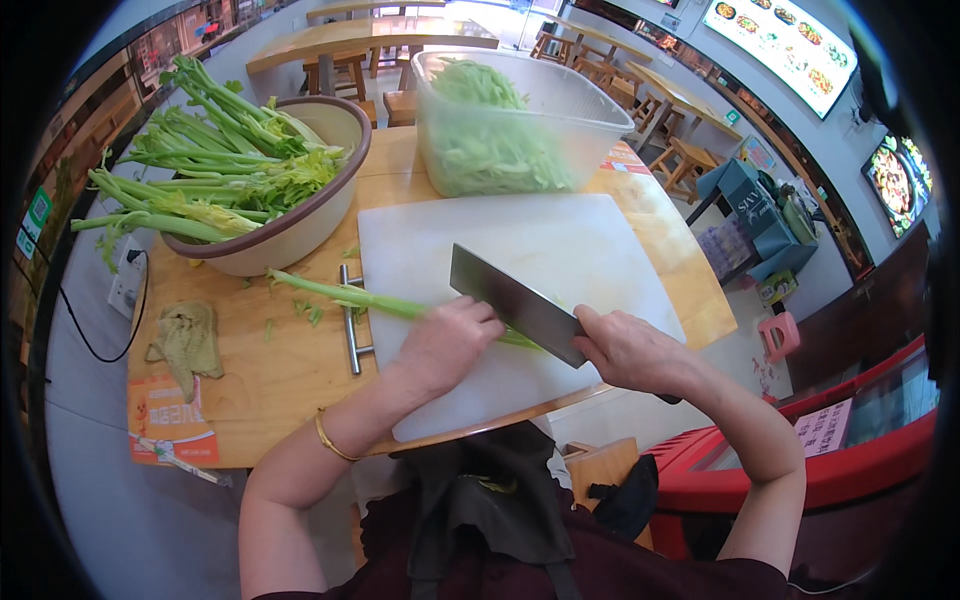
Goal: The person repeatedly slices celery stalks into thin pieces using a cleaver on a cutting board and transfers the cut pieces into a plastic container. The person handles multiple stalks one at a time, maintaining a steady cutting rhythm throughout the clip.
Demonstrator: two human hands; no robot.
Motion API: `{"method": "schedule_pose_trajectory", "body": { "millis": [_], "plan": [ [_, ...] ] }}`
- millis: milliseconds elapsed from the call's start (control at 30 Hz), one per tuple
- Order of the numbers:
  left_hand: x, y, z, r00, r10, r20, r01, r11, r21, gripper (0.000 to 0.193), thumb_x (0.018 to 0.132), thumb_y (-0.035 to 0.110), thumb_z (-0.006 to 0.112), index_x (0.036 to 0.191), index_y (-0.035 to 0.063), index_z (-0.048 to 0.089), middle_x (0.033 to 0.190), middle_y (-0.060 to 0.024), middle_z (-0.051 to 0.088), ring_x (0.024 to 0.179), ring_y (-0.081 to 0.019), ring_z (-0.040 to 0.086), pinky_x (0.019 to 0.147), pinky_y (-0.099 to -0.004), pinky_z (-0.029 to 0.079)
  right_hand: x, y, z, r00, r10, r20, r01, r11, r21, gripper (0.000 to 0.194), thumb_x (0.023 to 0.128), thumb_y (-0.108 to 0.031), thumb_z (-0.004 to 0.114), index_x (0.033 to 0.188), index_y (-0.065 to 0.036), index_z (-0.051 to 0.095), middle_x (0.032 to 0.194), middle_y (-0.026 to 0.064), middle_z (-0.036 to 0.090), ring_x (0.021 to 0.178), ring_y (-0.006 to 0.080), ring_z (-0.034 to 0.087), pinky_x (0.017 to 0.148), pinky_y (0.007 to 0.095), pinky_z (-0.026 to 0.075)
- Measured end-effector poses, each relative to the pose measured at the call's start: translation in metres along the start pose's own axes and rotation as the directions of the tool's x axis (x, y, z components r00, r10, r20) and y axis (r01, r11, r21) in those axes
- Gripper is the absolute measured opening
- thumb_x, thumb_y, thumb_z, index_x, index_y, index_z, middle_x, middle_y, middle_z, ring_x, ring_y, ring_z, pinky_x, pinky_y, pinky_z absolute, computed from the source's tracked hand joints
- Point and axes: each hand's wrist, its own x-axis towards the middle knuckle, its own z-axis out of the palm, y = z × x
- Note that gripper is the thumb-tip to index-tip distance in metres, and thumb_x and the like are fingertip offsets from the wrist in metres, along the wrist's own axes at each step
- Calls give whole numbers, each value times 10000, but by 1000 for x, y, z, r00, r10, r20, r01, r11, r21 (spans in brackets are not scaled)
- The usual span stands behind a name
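Observation:
On a white plastic cutting board point(517, 397) lies a celery stalk point(390, 304), its far end sticking out past the board's left side. My left hand point(454, 337) presses on the stalk with curled fingers, close beside the blade. A Chinese cleaver point(517, 300) is gripped in my right hand point(626, 349), its blade slanting across the stalk. Pieces of celery point(517, 339) show between my left hand and the blade. What lies directly behind the blade is hidden.
Whole celery point(225, 165) fills a basin point(322, 202) at the back left. Behind the board stands a translucent plastic tub point(600, 120) holding cut celery point(495, 142). A metal handle point(349, 322) lies along the board's left edge. A cloth point(187, 341) rests on the wooden table point(270, 405).

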Motion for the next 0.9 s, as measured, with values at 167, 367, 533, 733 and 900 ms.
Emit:
{"method": "schedule_pose_trajectory", "body": {
  "millis": [167,367,533,733,900],
  "plan": [
    [0,-6,-4,999,17,36,-17,1000,1,240,764,42,617,962,104,737,1003,-31,709,936,-253,677,755,-376,581,18,-3,21,995,-46,-92,50,998,44,198,999,-140,563,1019,31,465,757,282,615,775,499,608,696,553,470],
    [-1,10,0,998,58,-11,-58,998,14,235,785,68,608,975,119,738,1020,-4,715,954,-223,683,716,-345,584,35,-1,12,985,-107,-133,107,994,-11,206,998,-144,562,998,38,465,760,285,614,767,503,601,683,560,457],
    [-2,13,3,996,67,-57,-64,997,52,221,802,91,605,980,111,735,1020,4,716,963,-202,682,699,-326,587,6,-8,0,998,-48,-29,46,996,-80,201,1003,-148,550,998,34,463,750,279,612,771,496,608,687,559,464],
    [-3,13,4,996,65,-56,-62,996,59,210,800,93,609,970,104,731,1014,0,717,963,-200,680,700,-324,587,-3,-4,9,1000,3,-2,-3,999,-35,192,999,-132,549,1010,34,452,732,285,601,772,497,607,680,561,467],
    [0,14,2,997,65,-52,-64,998,24,211,790,77,613,968,101,724,1009,-4,717,932,-208,684,698,-327,586,19,2,27,990,-51,-133,57,997,43,198,996,-134,559,994,35,456,740,288,598,758,503,593,676,562,459]
  ]
}}
